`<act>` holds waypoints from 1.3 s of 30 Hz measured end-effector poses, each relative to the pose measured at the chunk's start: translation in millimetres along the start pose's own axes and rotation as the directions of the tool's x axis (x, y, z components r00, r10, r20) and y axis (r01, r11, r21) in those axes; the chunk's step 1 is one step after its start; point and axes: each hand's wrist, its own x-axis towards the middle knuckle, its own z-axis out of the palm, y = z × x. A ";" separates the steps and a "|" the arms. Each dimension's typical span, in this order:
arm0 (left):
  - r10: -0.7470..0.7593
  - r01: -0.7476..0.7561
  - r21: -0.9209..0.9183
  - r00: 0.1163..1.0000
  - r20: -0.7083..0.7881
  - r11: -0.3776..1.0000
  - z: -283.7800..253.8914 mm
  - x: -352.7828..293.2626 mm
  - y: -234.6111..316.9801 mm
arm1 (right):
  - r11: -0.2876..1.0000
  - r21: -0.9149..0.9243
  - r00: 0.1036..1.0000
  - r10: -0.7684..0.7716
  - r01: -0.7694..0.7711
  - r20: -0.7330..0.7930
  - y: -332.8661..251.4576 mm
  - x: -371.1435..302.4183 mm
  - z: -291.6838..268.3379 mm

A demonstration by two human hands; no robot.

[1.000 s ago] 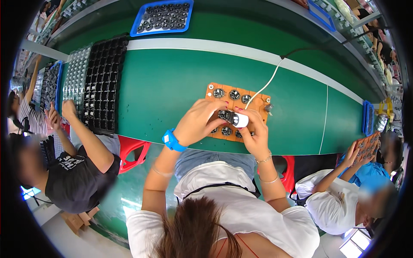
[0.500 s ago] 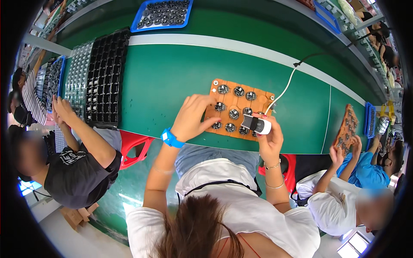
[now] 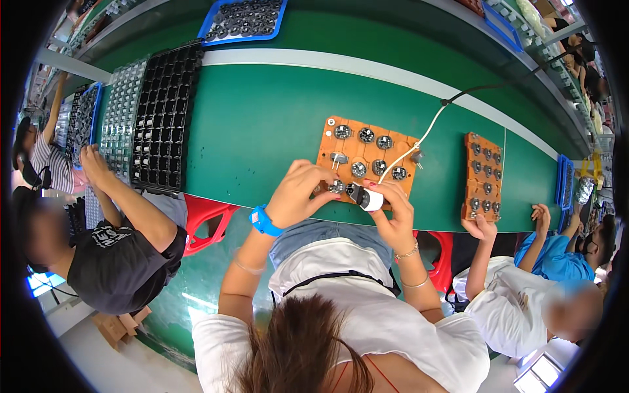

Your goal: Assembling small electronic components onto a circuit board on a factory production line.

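The left hand lay on the near left corner of the orange board, its fingers curled down onto one of the round parts there; whether they pinched it could not be told. The right hand gripped a small white tool with a dark tip, fingers closed around it, its tip at the board's near edge beside the left fingers. A white cable ran from the tool up across the board to the far side of the green surface.

Half a second before, the tool sat further right on the board and the left hand covered more of its left half; since then the tool had come leftward to the near row and both hands met at one part, which suggested that part was the one being worked. A second orange board had come into view to the right, held by a neighbour's hand. Black trays lay at left, where another person's hand rested
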 end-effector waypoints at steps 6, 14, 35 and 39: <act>0.006 -0.005 -0.053 1.000 0.024 0.999 0.4 7.6 17.4 | 0.996 0.084 0.998 0.044 -0.041 -0.036 -1.3 1.9 9.8; -0.040 0.024 0.229 0.997 0.066 0.973 1.3 6.7 9.7 | 0.987 0.157 0.991 0.049 -0.029 -0.122 17.4 -18.6 2.4; 0.083 -0.083 0.136 0.997 0.002 0.987 15.0 17.6 30.2 | 0.998 -0.052 0.996 0.029 -0.033 -0.086 -2.6 -12.2 -7.2; 0.042 -0.042 0.157 0.999 0.005 0.987 14.4 21.1 35.3 | 0.998 0.014 0.995 0.062 -0.061 -0.081 7.2 -21.9 -10.7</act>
